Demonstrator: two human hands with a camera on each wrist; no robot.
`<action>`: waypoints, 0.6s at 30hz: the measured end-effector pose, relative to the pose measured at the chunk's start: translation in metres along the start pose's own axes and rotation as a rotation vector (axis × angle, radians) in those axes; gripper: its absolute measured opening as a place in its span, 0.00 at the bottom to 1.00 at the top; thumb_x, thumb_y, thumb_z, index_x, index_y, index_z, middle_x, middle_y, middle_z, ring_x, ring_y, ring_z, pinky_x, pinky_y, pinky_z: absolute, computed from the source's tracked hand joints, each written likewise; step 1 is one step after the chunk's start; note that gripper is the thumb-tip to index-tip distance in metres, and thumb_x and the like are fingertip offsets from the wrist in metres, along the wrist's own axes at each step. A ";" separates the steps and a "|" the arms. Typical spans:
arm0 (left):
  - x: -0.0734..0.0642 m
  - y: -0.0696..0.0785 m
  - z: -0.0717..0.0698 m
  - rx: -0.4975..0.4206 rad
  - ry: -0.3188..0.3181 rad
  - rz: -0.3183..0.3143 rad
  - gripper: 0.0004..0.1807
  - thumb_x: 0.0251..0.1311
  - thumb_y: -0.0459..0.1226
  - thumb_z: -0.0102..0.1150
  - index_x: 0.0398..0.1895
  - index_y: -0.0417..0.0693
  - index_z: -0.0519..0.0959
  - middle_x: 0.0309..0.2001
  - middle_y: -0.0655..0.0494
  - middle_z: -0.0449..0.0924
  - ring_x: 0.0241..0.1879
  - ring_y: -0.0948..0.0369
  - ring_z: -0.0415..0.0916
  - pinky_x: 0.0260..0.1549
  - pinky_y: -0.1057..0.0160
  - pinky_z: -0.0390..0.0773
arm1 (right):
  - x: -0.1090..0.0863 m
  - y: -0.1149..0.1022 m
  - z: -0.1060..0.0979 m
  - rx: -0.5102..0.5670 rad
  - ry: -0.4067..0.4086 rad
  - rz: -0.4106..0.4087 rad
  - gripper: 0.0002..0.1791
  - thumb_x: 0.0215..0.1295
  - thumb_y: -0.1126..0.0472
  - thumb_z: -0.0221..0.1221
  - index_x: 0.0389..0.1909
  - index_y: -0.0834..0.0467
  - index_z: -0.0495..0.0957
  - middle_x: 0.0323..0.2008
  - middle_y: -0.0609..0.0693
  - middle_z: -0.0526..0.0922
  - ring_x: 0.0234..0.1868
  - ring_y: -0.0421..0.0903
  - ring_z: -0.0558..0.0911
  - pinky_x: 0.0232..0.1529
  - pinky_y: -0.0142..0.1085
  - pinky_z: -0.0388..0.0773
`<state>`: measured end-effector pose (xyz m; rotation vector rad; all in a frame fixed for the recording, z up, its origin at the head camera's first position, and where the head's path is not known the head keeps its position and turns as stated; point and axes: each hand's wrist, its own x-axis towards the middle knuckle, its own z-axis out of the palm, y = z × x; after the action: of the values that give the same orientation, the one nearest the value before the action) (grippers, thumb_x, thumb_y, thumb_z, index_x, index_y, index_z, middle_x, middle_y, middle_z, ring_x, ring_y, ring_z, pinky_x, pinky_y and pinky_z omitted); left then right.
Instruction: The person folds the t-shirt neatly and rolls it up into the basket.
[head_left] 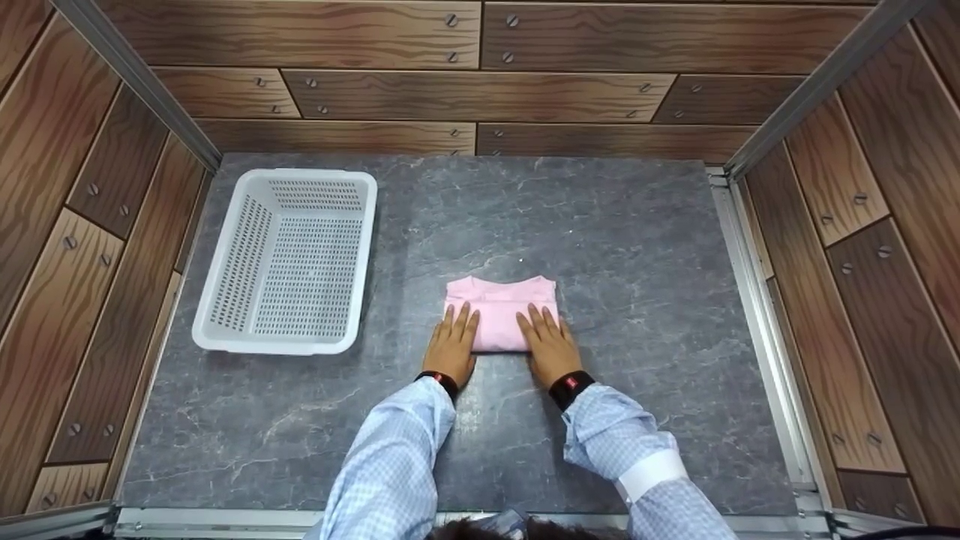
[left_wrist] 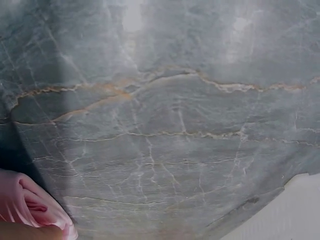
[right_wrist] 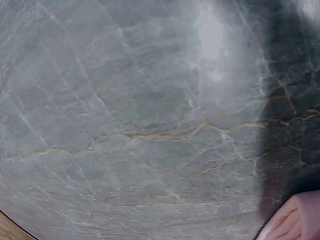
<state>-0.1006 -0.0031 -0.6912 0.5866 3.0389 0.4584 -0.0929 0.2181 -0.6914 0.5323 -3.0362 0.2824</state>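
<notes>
A pink garment (head_left: pixel 504 322), folded into a compact rectangle with its neckline edge facing away, lies on the grey marbled tabletop. My left hand (head_left: pixel 451 346) rests on its left side with the fingers straight and pointing forward. On the right side my right hand (head_left: pixel 550 345) lies the same way, fingers extended over the cloth. In the left wrist view a folded edge of the pink garment (left_wrist: pixel 35 202) shows at the lower left, beside part of a finger. The right wrist view catches its layered edge (right_wrist: pixel 295 220) at the lower right.
A white perforated plastic basket (head_left: pixel 311 277) stands on the left of the tabletop (head_left: pixel 637 255), with nothing seen inside. Wood-patterned walls (head_left: pixel 390 94) enclose the back and both sides. A metal rail (head_left: pixel 765 330) runs along the right edge.
</notes>
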 end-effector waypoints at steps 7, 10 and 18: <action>0.003 0.001 0.005 0.018 0.013 -0.028 0.34 0.60 0.30 0.51 0.72 0.49 0.63 0.74 0.50 0.60 0.75 0.46 0.55 0.66 0.46 0.66 | 0.002 -0.002 0.003 0.003 0.003 0.032 0.41 0.52 0.72 0.59 0.71 0.53 0.64 0.72 0.56 0.66 0.72 0.59 0.66 0.68 0.59 0.63; 0.004 0.002 0.002 0.006 0.005 -0.039 0.31 0.64 0.29 0.42 0.72 0.49 0.64 0.74 0.51 0.60 0.75 0.46 0.55 0.67 0.45 0.66 | 0.003 -0.002 0.003 0.002 0.005 0.037 0.40 0.53 0.72 0.57 0.71 0.53 0.65 0.71 0.55 0.67 0.71 0.59 0.66 0.67 0.59 0.63; 0.007 0.003 -0.010 0.043 -0.006 -0.031 0.29 0.65 0.30 0.43 0.71 0.49 0.66 0.73 0.50 0.63 0.73 0.48 0.58 0.65 0.47 0.68 | 0.008 -0.001 -0.005 0.017 0.012 0.029 0.37 0.55 0.72 0.57 0.69 0.54 0.67 0.69 0.57 0.70 0.69 0.59 0.70 0.67 0.58 0.65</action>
<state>-0.1065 -0.0011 -0.6808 0.5404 3.0546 0.3901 -0.1001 0.2160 -0.6855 0.4855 -3.0347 0.3124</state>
